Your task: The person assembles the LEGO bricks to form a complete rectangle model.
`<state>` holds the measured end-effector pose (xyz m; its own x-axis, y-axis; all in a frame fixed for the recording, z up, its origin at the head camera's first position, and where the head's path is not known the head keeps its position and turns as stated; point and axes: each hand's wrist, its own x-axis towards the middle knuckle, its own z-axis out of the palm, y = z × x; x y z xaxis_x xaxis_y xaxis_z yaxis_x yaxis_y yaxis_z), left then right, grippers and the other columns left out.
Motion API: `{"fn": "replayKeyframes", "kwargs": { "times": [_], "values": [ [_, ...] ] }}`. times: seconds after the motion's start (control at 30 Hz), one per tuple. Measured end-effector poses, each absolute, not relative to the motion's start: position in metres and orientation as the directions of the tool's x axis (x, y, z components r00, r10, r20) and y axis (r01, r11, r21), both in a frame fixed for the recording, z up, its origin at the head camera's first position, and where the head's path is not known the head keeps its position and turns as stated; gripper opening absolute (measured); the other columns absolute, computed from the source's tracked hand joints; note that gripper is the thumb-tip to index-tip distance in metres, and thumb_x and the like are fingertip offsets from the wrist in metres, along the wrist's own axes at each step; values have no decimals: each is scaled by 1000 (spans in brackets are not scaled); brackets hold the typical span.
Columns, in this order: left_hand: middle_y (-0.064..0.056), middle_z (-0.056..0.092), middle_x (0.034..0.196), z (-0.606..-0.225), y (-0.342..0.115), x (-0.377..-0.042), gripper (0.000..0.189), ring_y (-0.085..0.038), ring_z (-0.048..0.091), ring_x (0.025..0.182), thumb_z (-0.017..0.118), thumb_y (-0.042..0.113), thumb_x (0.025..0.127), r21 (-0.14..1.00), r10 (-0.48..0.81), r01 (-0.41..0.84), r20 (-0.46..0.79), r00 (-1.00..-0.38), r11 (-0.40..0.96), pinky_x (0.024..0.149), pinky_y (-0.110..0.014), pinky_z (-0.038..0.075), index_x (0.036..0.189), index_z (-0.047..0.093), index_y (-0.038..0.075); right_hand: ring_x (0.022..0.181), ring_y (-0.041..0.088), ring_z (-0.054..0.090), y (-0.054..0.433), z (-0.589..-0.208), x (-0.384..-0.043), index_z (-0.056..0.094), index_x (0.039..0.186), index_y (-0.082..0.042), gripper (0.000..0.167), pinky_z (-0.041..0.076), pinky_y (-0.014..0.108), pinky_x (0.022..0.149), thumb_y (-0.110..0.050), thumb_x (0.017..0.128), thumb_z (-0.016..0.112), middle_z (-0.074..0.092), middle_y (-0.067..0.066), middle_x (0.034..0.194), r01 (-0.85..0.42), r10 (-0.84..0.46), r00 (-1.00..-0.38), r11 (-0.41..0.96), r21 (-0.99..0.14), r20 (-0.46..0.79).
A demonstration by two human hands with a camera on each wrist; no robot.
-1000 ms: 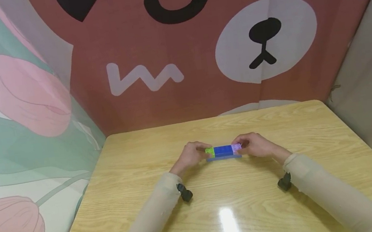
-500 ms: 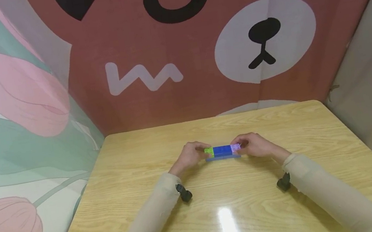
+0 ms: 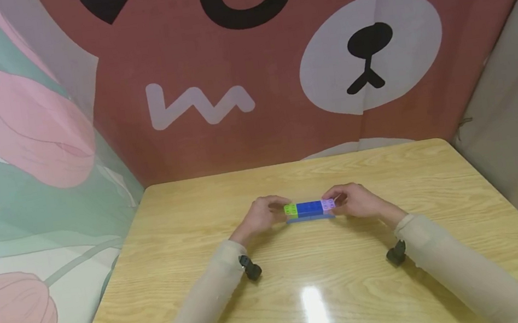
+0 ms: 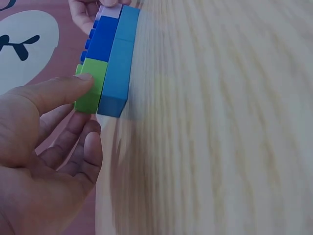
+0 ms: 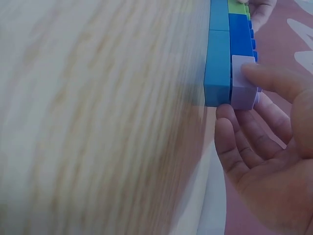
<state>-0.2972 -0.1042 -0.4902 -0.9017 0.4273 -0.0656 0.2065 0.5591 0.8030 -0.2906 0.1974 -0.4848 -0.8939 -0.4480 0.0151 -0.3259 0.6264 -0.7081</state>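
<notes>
Two light blue bricks (image 4: 117, 68) lie end to end as the bottom row on the table. Along their top run a lime green brick (image 3: 290, 210), a dark blue brick (image 3: 309, 208) and a lilac brick (image 3: 328, 205), studs up. My left hand (image 3: 260, 215) is at the green end, thumb on its front face and index finger behind it. At the other end my right hand (image 3: 355, 201) pinches the lilac brick, thumb in front and fingers behind. In the right wrist view, a thin gap shows between the lilac brick (image 5: 243, 83) and the light blue brick below it.
The wooden table (image 3: 209, 301) extends around the bricks, with a bright light reflection toward the front. A patterned cloth (image 3: 275, 137) hangs just behind its far edge. Dark wrist cameras (image 3: 251, 268) hang beneath both sleeves.
My left hand has shifted slightly left, and more of the green brick's top shows. The right hand and the brick rows stay nearly where they were.
</notes>
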Motion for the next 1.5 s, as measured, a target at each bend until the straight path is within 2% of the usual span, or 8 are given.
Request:
{"fn": "replayKeyframes", "kwargs": {
  "times": [0.27,0.57,0.8,1.0,1.2,1.3,1.5],
  "values": [
    [-1,72,118,-490,-105,-298,38,-19,68,107,79,17,86,797,427,215,-60,-902,565,88,-33,57,122,70,23,99,24,68,200,-485,-291,70,117,-13,35,58,33,81,-14,83,80,71,9,112,-339,-452,-891,613,-713,35],
    [-7,70,126,-487,-107,-299,35,-25,69,111,70,14,94,838,404,166,-70,-912,520,79,-32,59,129,68,16,104,27,70,202,-483,-296,68,120,-13,29,59,37,82,-14,91,72,71,13,117,-300,-424,-906,620,-725,12],
    [-10,70,125,-492,-107,-303,36,-21,73,97,69,20,95,854,386,161,-50,-921,494,71,-31,59,130,67,14,104,30,70,202,-483,-298,66,122,-9,28,60,36,81,-16,95,68,70,16,119,-265,-411,-912,586,-765,2],
    [-10,71,121,-494,-107,-305,30,-18,74,91,69,22,96,876,354,133,-46,-934,464,70,-34,59,125,70,17,106,31,70,203,-484,-299,67,119,-12,26,59,36,80,-23,96,67,68,16,123,-237,-374,-927,593,-770,-3],
    [-9,73,116,-493,-106,-304,26,-18,74,92,70,20,94,884,334,116,-48,-941,453,69,-35,60,120,71,16,104,31,71,203,-487,-300,67,115,-12,25,59,34,77,-16,92,73,67,18,123,-218,-366,-931,563,-797,-5],
    [-10,71,121,-493,-105,-304,28,-21,74,97,71,15,93,878,336,122,-46,-941,462,70,-35,60,121,71,15,103,29,72,203,-488,-300,66,115,-11,28,59,34,79,-12,89,75,67,18,123,-214,-373,-928,553,-806,-10],
    [-7,65,132,-493,-105,-306,44,-22,71,109,77,12,87,855,363,130,-71,-929,501,80,-33,60,130,66,15,105,29,71,204,-490,-302,65,122,-9,37,59,36,83,-9,87,77,66,19,125,-193,-375,-926,553,-810,-35]
  ]
}}
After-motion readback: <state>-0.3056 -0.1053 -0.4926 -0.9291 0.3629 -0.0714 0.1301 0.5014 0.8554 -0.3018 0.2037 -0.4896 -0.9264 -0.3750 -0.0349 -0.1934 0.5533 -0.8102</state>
